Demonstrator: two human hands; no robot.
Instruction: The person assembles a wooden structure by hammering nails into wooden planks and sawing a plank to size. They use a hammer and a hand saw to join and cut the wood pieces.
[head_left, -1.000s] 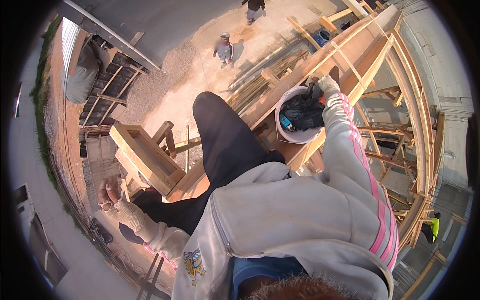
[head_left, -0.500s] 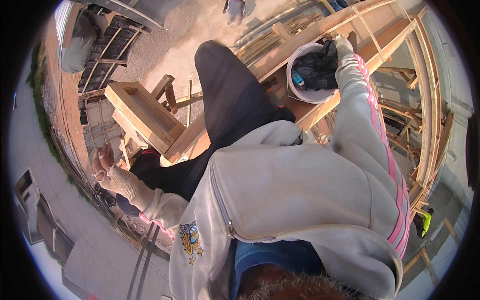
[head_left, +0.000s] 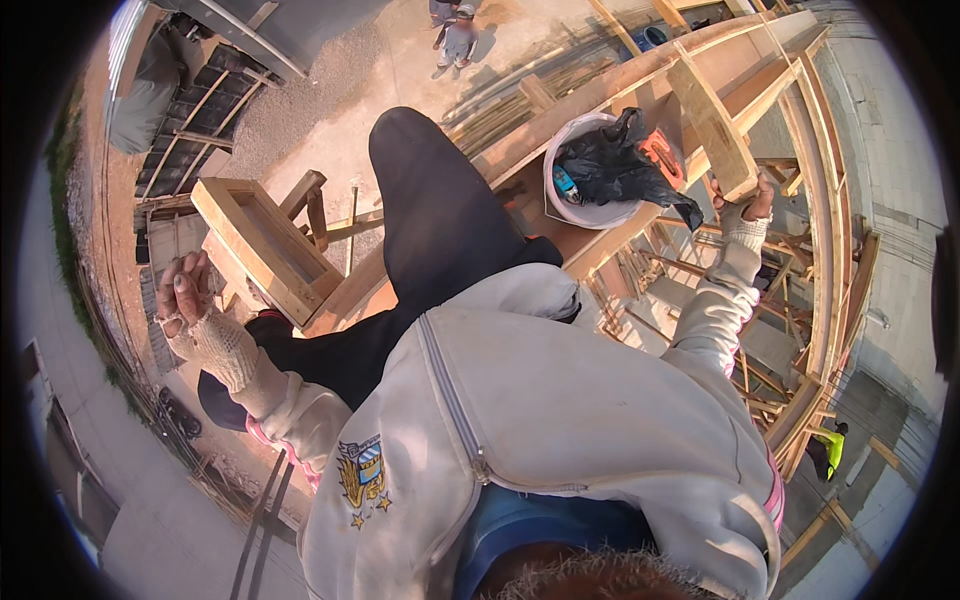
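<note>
My right hand, in a fingerless knit glove, grips the near end of a short wooden board. The board slants up over the long timber formwork; its far end reaches the formwork's far side. Left of that hand, a white bucket sits on the formwork. Inside it are a black plastic bag, a teal container and an orange object I cannot make out. My left hand, gloved likewise, is raised beside a box-like wooden frame, fingers loosely bent and apart, with nothing visible in them.
My dark-trousered leg lies across the formwork. Loose timber is stacked on the ground beyond, where a person stands. Below on the right are wooden supports and a person in a yellow top.
My right hand has left the bucket, moved toward me and taken hold of the board's near end. The bucket's orange object has come into view. My left hand stays raised, its fingers more apart.
</note>
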